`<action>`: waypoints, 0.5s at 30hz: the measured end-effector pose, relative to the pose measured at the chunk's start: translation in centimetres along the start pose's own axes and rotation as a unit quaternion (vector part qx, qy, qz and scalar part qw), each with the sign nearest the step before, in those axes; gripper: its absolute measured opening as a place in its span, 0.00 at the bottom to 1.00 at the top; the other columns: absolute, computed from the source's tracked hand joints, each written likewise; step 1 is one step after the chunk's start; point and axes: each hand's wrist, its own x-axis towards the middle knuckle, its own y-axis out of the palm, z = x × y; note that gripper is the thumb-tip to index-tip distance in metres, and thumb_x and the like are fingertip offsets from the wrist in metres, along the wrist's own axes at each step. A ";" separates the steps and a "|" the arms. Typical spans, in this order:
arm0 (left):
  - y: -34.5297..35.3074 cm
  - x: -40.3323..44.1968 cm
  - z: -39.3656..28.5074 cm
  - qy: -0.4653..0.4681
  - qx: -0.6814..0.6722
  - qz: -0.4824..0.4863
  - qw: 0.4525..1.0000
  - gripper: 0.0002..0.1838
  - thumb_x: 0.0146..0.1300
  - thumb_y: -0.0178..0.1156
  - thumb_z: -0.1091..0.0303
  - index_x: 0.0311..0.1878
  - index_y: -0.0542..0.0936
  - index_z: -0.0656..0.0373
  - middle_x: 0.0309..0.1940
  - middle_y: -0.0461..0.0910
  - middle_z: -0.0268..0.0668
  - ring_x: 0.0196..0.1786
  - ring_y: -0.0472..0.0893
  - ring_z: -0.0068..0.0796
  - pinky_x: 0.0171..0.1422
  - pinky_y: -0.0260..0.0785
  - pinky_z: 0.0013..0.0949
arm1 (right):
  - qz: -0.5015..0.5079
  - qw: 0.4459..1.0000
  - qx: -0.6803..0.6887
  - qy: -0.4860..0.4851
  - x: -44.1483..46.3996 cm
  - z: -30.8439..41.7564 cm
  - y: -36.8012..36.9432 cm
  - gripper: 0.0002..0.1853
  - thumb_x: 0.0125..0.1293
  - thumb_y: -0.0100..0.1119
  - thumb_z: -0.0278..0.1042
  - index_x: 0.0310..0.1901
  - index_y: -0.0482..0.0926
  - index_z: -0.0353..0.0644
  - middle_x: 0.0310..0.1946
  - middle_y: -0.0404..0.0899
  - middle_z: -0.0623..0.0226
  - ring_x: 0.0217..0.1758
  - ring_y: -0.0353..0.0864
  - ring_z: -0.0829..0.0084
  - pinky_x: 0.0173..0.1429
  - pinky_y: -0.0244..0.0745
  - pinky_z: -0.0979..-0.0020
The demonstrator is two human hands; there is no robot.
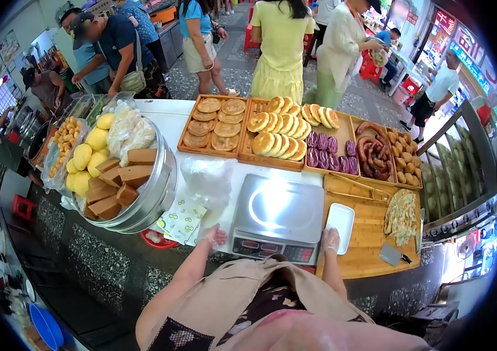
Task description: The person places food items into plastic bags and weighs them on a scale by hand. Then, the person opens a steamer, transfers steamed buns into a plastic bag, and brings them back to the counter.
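Left of the digital scale (276, 207), my left hand (214, 235) rests near the counter's front edge, palm partly up and fingers spread, with nothing in it. Above it lie a patterned paper sheet (182, 219) and a clear plastic bag (206, 178). My right hand (330, 238), in a thin clear glove, is at the scale's right side, beside the lower left corner of a white rectangular tray (340, 225). Its fingers look extended; whether they touch the tray is unclear. The scale's metal plate carries nothing and reflects a bright glare.
A round steamer (169, 175) of brown cake blocks and yellow buns stands left. Wooden trays (242, 153) of breads line the back. On the wooden board (360, 263) are tongs (358, 186), flatbread (401, 216) and a cleaver (391, 255). Several people stand beyond the counter.
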 end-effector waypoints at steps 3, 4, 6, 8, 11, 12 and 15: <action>-0.2 0.3 0.1 -0.003 0.005 -0.001 1.000 0.27 0.63 0.48 0.43 0.37 0.77 0.63 0.31 0.82 0.43 0.28 0.82 0.35 0.29 0.75 0.34 | -0.009 0.997 -0.013 -0.071 -0.2 -0.3 -0.2 0.14 0.61 0.50 0.38 0.35 0.78 0.34 0.40 0.76 0.46 0.45 0.75 0.48 0.51 0.70 0.55; -0.1 0.0 0.1 -0.004 0.006 -0.003 1.000 0.27 0.63 0.48 0.43 0.37 0.77 0.63 0.31 0.82 0.43 0.28 0.82 0.35 0.29 0.75 0.34 | 0.024 0.997 -0.030 -0.068 -0.1 0.0 -0.9 0.15 0.62 0.49 0.38 0.36 0.78 0.34 0.41 0.76 0.46 0.45 0.75 0.47 0.52 0.70 0.54; 0.1 -0.2 0.1 0.010 0.014 -0.010 1.000 0.30 0.66 0.44 0.45 0.41 0.78 0.69 0.35 0.82 0.48 0.32 0.82 0.40 0.34 0.75 0.38 | 0.057 0.995 -0.046 -0.062 0.0 0.4 -1.7 0.16 0.63 0.47 0.39 0.36 0.78 0.34 0.41 0.75 0.46 0.45 0.75 0.47 0.52 0.69 0.54; 0.1 -0.3 -0.1 0.012 0.020 -0.011 1.000 0.30 0.66 0.44 0.45 0.42 0.78 0.69 0.36 0.82 0.48 0.33 0.82 0.40 0.34 0.75 0.38 | 0.082 0.994 -0.040 -0.053 0.0 0.6 -2.0 0.18 0.63 0.47 0.42 0.37 0.78 0.33 0.43 0.75 0.45 0.46 0.75 0.47 0.53 0.69 0.55; -0.2 0.2 0.1 0.005 0.018 -0.002 1.000 0.29 0.65 0.46 0.43 0.39 0.77 0.65 0.34 0.82 0.45 0.31 0.82 0.37 0.33 0.75 0.36 | 0.090 0.993 -0.060 -0.046 0.5 0.2 -1.3 0.21 0.62 0.48 0.45 0.38 0.78 0.32 0.45 0.75 0.44 0.48 0.75 0.49 0.54 0.70 0.57; -0.1 0.0 0.0 -0.003 0.005 0.007 1.000 0.27 0.64 0.47 0.42 0.37 0.77 0.62 0.32 0.82 0.42 0.29 0.81 0.34 0.30 0.74 0.34 | 0.087 0.994 -0.058 -0.039 0.4 0.2 -1.5 0.21 0.62 0.48 0.45 0.38 0.78 0.32 0.45 0.75 0.44 0.48 0.75 0.49 0.54 0.70 0.57; 0.1 -0.5 0.0 0.015 0.017 -0.009 1.000 0.27 0.64 0.47 0.42 0.37 0.77 0.62 0.32 0.81 0.41 0.28 0.81 0.33 0.30 0.74 0.34 | 0.095 0.991 -0.085 -0.038 0.6 1.0 -2.1 0.23 0.60 0.49 0.47 0.41 0.77 0.31 0.46 0.76 0.44 0.50 0.76 0.50 0.55 0.70 0.59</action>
